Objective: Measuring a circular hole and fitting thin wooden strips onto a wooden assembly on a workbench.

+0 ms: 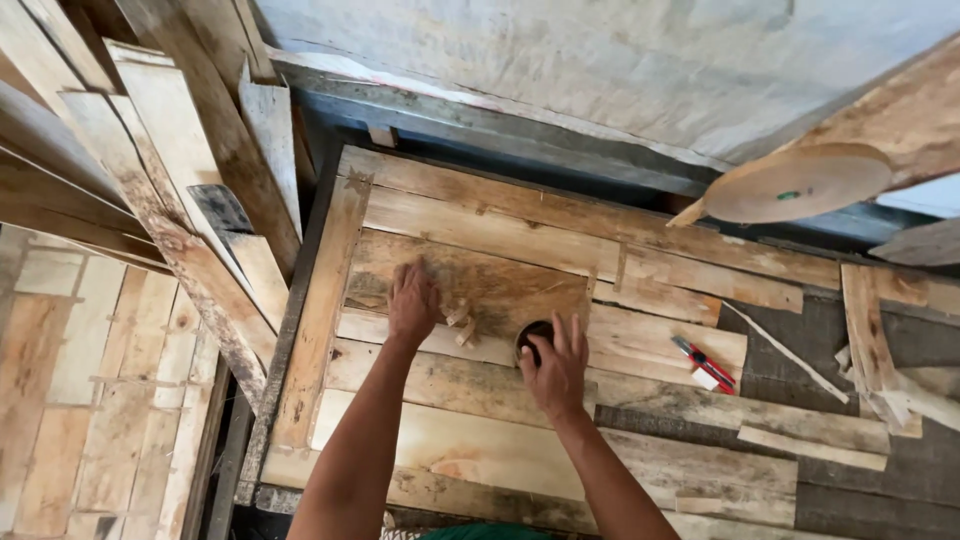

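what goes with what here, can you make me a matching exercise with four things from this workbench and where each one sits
Things:
1. left hand
2. right hand
3. red and black utility knife
4. round wooden disc

Places:
A. lying on a plank to the right of both hands
B. palm down on the dark weathered board
C. resting on timber at the upper right, above the bench
D. at the small dark round container

Pairs: 1-B, 2-D, 3-A, 4-C
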